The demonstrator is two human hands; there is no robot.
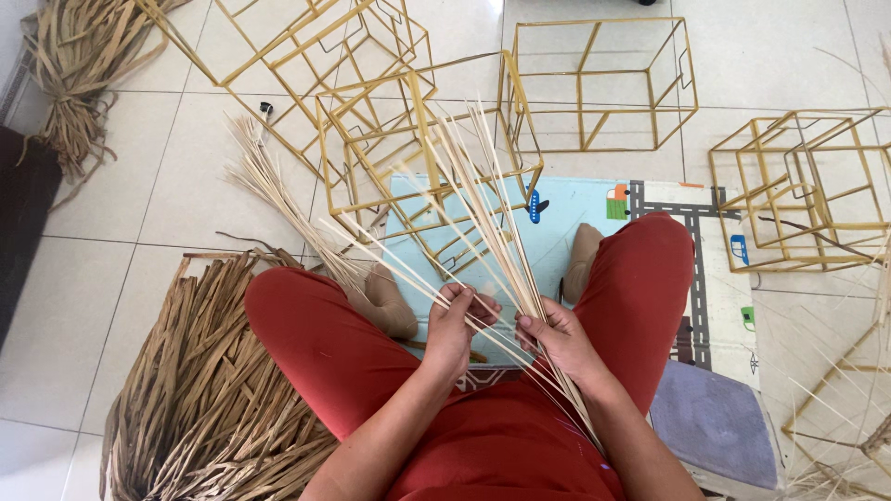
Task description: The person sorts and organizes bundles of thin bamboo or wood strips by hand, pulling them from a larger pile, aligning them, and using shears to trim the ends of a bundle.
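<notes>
At lower centre of the frame, the right hand [557, 339] pinches a bundle of thin pale reed strips [492, 213] whose long axis fans toward upper centre. The left hand [455, 325], just beside it, closes its fingers on crossing strips slanting to the upper left.

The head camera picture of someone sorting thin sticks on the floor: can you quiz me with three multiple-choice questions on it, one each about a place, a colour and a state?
1. Where does the big pile of dried leaf strips lie?
A. by the person's left leg
B. on the play mat
C. inside a frame

2. What colour are the wire box frames?
A. blue
B. yellow
C. black

3. What are the hands doing?
A. resting empty
B. both gripping thin pale sticks
C. lifting a frame

Answers:
1 A: the pile of dried leaf strips lies beside that leg.
2 B: the wire box frames are yellow.
3 B: left hand and right hand grip the thin pale sticks.
</notes>
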